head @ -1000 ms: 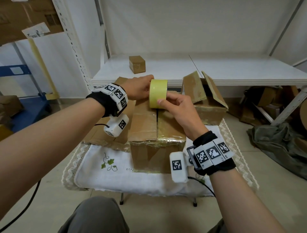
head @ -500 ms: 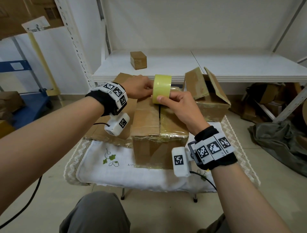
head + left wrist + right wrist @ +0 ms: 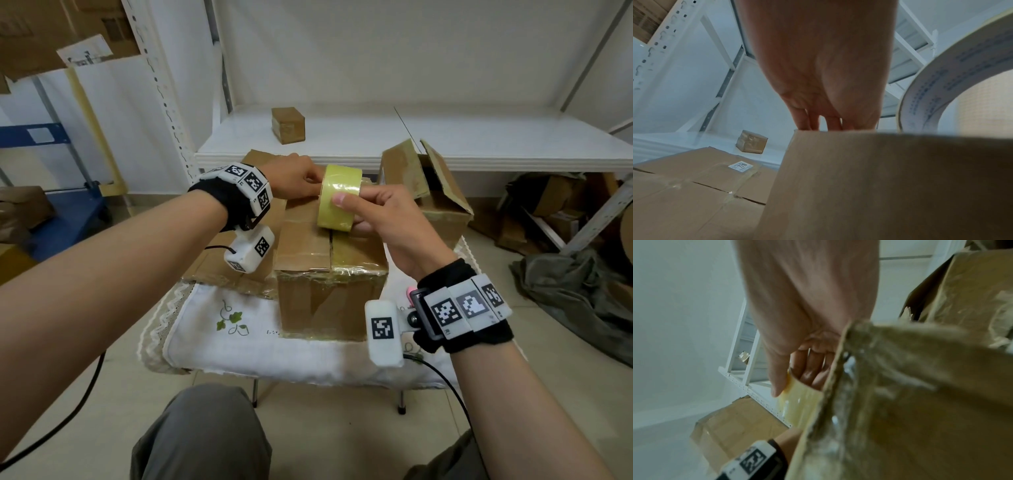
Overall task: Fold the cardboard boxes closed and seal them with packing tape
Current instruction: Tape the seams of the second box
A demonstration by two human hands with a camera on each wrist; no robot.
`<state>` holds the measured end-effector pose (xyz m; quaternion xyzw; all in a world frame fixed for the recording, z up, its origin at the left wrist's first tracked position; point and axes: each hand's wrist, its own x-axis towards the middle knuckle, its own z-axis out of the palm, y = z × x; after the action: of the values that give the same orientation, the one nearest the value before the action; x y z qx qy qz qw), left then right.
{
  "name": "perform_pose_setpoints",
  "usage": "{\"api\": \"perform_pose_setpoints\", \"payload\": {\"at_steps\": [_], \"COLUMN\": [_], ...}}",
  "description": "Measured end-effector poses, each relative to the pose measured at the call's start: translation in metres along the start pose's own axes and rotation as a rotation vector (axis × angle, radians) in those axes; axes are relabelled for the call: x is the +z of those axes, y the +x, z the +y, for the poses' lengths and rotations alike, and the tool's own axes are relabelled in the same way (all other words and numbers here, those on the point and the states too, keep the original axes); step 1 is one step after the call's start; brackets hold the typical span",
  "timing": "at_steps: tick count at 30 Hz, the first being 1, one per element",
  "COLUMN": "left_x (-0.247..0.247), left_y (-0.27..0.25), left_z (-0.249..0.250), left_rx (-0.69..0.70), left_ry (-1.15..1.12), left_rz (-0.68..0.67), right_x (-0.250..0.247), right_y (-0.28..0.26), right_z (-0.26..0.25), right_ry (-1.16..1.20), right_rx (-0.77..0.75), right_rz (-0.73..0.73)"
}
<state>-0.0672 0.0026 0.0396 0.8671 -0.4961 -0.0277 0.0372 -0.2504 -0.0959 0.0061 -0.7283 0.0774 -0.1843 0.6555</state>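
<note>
Here the box (image 3: 330, 270) sits at the middle of the cloth (image 3: 239, 346), flaps folded shut, its seam running toward 12 o'clock. Over the seam's far end the right hand (image 3: 383, 222) grips the tape (image 3: 339, 197), thumb on its face and fingers behind, probably so the strip can run along the seam. At 9 o'clock of the roll the left hand (image 3: 294, 176) appears to pinch its edge, likely working the end loose. The left wrist view adds the roll's printed core and fingers past the box's far edge. At 1 o'clock an open box (image 3: 428, 192) waits.
</note>
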Motion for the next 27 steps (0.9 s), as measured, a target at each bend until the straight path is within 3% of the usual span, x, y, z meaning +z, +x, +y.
{"api": "perform_pose_setpoints", "payload": {"at_steps": [8,16,22,27], "left_x": [-0.007,-0.005,0.003,0.004], "left_y": [-0.010,-0.013,-0.012,-0.013], "left_z": [0.004,0.002,0.001,-0.004], "left_rx": [0.035,0.011,0.068,0.117], "left_ry": [-0.132,-0.228,-0.206,-0.273], "left_rz": [0.051,-0.003,-0.009,-0.066], "right_x": [0.011,0.012,0.014,0.013], "right_y": [-0.001,0.001,0.003,0.001], "right_z": [-0.004,-0.008,-0.009,-0.009], "right_ry": [-0.019,-0.008,0.122,0.113], "right_rx": [-0.070,-0.149,-0.099,-0.046], "right_rz": [-0.114,-0.009,0.084,0.013]}}
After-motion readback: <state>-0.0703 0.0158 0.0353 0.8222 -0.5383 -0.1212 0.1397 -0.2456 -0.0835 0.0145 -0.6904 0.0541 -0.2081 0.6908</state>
